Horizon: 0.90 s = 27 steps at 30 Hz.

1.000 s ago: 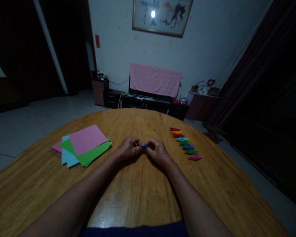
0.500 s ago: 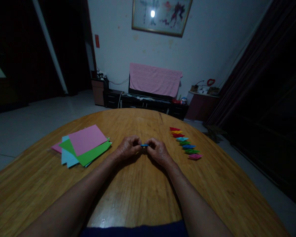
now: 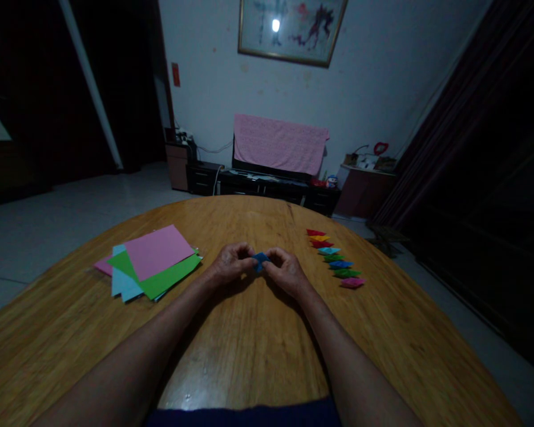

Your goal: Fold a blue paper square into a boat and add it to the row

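Near the middle of a curved-edged, honey-brown wooden table (image 3: pixel 249 350), the left hand (image 3: pixel 231 265) and the right hand (image 3: pixel 287 273) meet in a narrow pinch on a small folded piece of blue paper (image 3: pixel 260 261), held between the fingertips just above the wood; in this dim light, its exact folds are hard to make out. Bare wood lies open around the hands and runs wide toward the person. A short gap separates the left hand from a loose stack of pink, green and light blue paper sheets (image 3: pixel 158 261), and a similar gap separates the right hand from a slanting row of small folded paper pieces (image 3: pixel 333 256) in red, yellow, light blue, green, blue and pink. The table's near edge meets a navy garment (image 3: pixel 244 418), while its far edge lies well beyond the hands. Past it spreads a pale tiled floor (image 3: pixel 71 219), then a low dark cabinet (image 3: pixel 258 188) against a white wall. A pink towel (image 3: pixel 279 144) hangs over a dark panel on the cabinet, below a framed painting (image 3: pixel 291 29).
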Each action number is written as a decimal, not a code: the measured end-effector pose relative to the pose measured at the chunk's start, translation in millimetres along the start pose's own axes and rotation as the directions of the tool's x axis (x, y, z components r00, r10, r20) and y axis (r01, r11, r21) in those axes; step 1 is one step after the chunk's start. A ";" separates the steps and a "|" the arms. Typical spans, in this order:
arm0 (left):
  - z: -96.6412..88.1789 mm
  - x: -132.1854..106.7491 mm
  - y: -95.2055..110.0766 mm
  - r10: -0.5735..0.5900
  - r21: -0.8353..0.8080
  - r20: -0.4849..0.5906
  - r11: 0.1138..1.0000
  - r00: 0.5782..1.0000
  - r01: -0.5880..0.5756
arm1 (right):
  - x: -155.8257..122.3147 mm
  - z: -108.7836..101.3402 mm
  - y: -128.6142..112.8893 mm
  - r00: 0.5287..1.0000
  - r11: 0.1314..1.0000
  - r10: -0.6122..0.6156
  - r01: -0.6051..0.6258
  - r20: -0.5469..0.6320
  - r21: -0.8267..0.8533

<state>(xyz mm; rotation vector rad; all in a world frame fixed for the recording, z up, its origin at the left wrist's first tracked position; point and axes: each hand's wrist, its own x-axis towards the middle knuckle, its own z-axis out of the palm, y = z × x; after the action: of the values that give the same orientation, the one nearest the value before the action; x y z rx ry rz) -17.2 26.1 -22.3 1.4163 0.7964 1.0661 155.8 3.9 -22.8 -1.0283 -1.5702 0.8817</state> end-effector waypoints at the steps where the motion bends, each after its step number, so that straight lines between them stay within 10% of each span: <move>1: -0.7 0.1 -0.1 -0.006 -0.011 0.008 1.000 1.000 0.006 | -0.2 0.3 -0.9 1.000 0.999 0.021 -0.022 0.010 0.028; 10: -2.2 -2.9 0.8 -0.059 0.126 0.090 0.991 0.994 0.047 | -0.9 -3.1 0.2 0.995 0.990 0.080 -0.072 0.059 -0.120; 27: -1.5 -0.2 -2.0 0.042 0.036 -0.074 0.999 0.996 -0.040 | 0.0 -1.0 -0.8 0.992 0.974 -0.111 0.096 -0.062 -0.206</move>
<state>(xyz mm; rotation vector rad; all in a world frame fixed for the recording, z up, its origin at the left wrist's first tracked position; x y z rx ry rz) -18.5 26.8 -24.3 1.4341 0.8465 1.1477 156.6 3.7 -21.8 -1.0980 -1.6601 0.6156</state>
